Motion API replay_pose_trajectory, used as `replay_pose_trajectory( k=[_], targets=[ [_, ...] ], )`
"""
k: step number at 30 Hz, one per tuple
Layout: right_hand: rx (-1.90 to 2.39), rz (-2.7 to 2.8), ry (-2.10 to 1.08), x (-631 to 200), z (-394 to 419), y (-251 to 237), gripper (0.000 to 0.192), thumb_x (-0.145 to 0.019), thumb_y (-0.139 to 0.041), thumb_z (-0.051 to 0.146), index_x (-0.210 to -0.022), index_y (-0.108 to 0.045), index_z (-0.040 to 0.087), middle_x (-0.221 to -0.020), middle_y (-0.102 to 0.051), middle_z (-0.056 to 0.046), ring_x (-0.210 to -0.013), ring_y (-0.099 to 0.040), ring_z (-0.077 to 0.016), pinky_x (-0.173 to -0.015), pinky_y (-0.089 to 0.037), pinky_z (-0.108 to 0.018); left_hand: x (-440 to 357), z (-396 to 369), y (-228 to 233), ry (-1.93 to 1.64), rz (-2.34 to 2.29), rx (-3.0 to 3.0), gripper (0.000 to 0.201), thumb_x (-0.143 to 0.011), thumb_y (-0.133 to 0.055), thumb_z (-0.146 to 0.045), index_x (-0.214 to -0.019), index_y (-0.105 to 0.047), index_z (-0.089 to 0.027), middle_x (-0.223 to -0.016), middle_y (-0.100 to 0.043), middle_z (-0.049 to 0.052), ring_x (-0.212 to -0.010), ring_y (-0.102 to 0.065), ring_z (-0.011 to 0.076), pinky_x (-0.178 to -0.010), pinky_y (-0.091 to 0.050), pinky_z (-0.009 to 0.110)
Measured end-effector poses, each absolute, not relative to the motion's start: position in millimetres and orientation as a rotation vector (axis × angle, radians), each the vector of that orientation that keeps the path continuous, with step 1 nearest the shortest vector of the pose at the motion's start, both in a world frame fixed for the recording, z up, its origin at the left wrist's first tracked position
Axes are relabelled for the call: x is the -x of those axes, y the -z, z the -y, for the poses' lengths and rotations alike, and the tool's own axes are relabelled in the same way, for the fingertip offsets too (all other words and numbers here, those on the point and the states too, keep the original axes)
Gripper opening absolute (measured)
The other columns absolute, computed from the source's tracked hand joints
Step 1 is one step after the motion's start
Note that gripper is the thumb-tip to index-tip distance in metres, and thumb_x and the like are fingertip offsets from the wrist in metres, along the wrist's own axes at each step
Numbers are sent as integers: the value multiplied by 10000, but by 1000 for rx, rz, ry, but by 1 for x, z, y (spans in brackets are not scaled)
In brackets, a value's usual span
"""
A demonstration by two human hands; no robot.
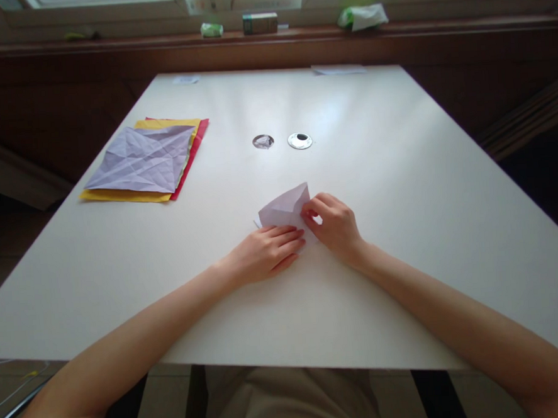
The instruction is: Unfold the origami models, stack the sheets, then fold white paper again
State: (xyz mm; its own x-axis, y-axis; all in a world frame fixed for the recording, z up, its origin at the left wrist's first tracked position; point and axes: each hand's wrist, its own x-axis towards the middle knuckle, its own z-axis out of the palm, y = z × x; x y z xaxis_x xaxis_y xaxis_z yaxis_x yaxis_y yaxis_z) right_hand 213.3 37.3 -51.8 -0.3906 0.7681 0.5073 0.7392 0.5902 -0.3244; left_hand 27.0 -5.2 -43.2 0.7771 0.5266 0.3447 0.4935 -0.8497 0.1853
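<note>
nearest the camera, the person's two bare forearms reach in from the bottom corners and meet near the middle of the white table (400, 182). the left hand (267, 252) lies palm down and nearly flat, its fingers stretched out together toward the right, pressing on the near edge of a small folded piece of pale lilac paper (284, 208). the right hand (336, 223) is curled, its fingertips pinched on the right edge of the same paper, just under the raised corner. the paper sits between and just beyond the two hands, touching both; its far right corner lifts off the table into a point, while the left part lies low against the surface. whether the thumb of the right hand is under the flap cannot be told.

farther out, past the paper, two small round things sit side by side in the table: a cable hole (263, 141) and, to its right, a silver ring (300, 141). to the far left lies a stack of sheets (146, 161), a creased lilac one on top of yellow and red ones, well apart from the hands.

at the far edge of the table lie two pale slips. beyond it a dark wooden sill (108, 46) under the window carries a small box (260, 23) and some greenish and white packets.
</note>
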Motion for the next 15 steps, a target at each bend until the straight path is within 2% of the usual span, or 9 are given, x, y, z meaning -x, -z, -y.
replay_pose_trajectory(
  k=[3,10,15],
  targets=[
    [1133,2283,-62,-212,-36,52,138,-779,-480,117,-780,-585,205,-792,-618,-38,-715,-541,-157,-607,-397,-254,-27,6,44,-644,-815,-2884,253,-876,-402,-216,-1048,-576,-153,-1111,-623,83,-1056,-558,165,-916,-449,315],
    [1069,2356,-48,-213,-38,55,165,-827,-472,178,-791,-629,211,-787,-628,-42,-735,-535,-168,-610,-411,-270,-26,8,44,-863,-828,-2862,196,-854,-427,-222,-800,-609,-173,-836,-682,36,-830,-623,139,-763,-494,270],
    [1030,2394,-28,-215,-39,55,168,-838,-466,184,-806,-629,210,-798,-622,-50,-737,-527,-172,-611,-419,-275,-22,6,39,-1204,-1197,-2651,121,-812,-461,-159,-865,-564,-194,-859,-650,29,-894,-561,160,-794,-470,306]
  ],
)
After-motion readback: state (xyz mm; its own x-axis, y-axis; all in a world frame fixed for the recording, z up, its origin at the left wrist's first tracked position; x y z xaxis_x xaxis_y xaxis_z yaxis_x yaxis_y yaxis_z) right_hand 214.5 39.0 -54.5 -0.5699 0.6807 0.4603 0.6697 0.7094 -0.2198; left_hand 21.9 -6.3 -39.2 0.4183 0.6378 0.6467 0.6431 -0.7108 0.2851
